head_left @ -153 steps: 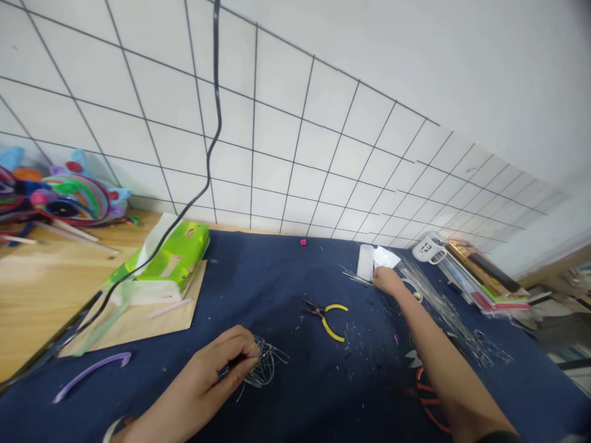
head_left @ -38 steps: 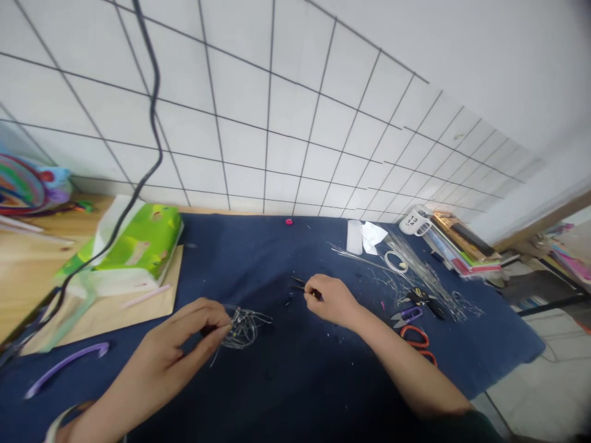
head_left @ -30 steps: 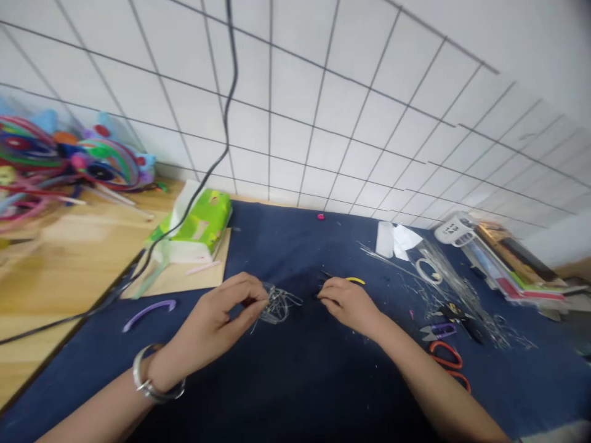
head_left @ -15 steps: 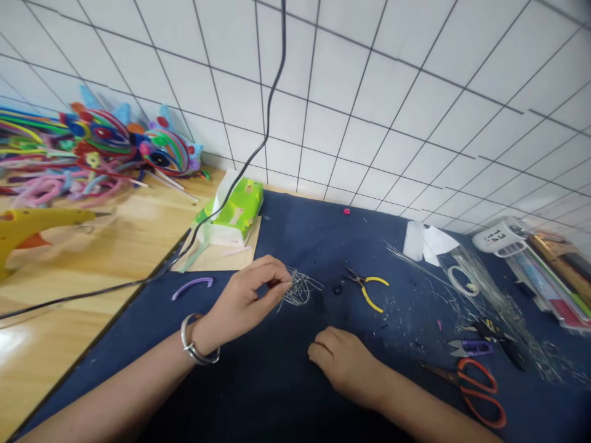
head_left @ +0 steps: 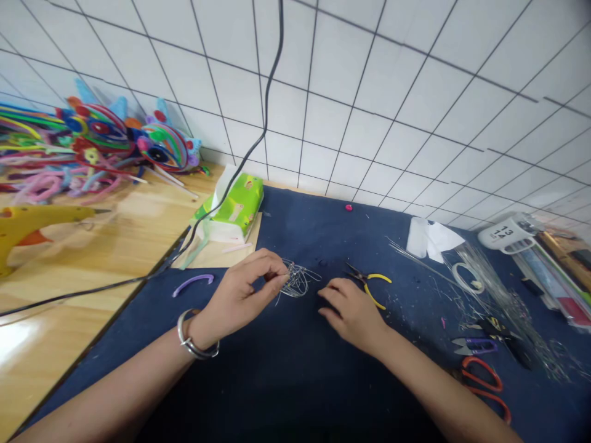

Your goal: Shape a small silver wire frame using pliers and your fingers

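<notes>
My left hand (head_left: 245, 294), a silver bangle at its wrist, is closed in a pinch on a tangled bundle of thin wire (head_left: 298, 280). The loops of wire stick out to the right of my fingertips. To the right of the bundle, my right hand (head_left: 353, 312) is held over the dark blue mat, its thumb and fingers a little apart with nothing visible between them. Just beyond it lie the yellow-handled pliers (head_left: 377, 279), partly hidden behind this hand.
Purple snips (head_left: 475, 346), orange-handled scissors (head_left: 484, 375) and loose wires (head_left: 503, 295) lie at right, near a white mug (head_left: 503, 237). A green tissue pack (head_left: 240, 203), a purple pipe cleaner piece (head_left: 192, 283), a yellow glue gun (head_left: 41, 221) and a black cable (head_left: 258, 140) are at left.
My right hand has moved up and away from me, closer to the pliers, and its fingers have parted. My left hand keeps its pinch on the wire, nearly in place.
</notes>
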A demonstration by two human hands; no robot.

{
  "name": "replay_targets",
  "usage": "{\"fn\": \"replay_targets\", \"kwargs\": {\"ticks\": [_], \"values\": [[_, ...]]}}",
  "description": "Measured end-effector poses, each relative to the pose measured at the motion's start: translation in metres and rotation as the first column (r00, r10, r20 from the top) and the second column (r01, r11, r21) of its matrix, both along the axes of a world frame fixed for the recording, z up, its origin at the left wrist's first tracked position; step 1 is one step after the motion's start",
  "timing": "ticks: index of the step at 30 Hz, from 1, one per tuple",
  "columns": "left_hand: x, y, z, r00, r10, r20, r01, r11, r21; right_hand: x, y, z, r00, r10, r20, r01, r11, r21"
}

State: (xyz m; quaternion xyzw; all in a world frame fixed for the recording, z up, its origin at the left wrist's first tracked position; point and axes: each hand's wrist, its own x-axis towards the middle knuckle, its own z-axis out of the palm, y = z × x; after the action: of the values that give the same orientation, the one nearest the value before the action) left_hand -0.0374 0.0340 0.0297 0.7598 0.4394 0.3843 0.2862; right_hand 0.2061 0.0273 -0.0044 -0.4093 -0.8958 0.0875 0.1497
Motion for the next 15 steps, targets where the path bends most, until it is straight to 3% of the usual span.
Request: {"fn": "replay_targets", "kwargs": {"ticks": [3, 5, 12, 15], "values": [[0.0, 0.001, 0.001, 1.0, 0.016, -0.011, -0.016, 1.0, -0.003, -0.014, -0.008, -0.007, 0.985, 0.133, 0.111, -0.138, 0.99, 0.039], [-0.001, 0.002, 0.001, 1.0, 0.018, -0.015, -0.018, 1.0, -0.007, -0.011, -0.004, -0.012, 0.982, 0.128, 0.14, -0.14, 0.987, 0.08], [0.001, 0.002, 0.002, 0.994, -0.11, -0.014, 0.109, 0.993, -0.05, 0.033, 0.027, -0.007, 0.995, -0.084, 0.047, 0.078, 0.991, 0.113], [0.002, 0.0, 0.002, 0.982, -0.184, -0.036, 0.18, 0.979, -0.096, 0.036, 0.045, -0.001, 0.99, -0.14, -0.003, 0.139, 0.986, 0.087]]}}
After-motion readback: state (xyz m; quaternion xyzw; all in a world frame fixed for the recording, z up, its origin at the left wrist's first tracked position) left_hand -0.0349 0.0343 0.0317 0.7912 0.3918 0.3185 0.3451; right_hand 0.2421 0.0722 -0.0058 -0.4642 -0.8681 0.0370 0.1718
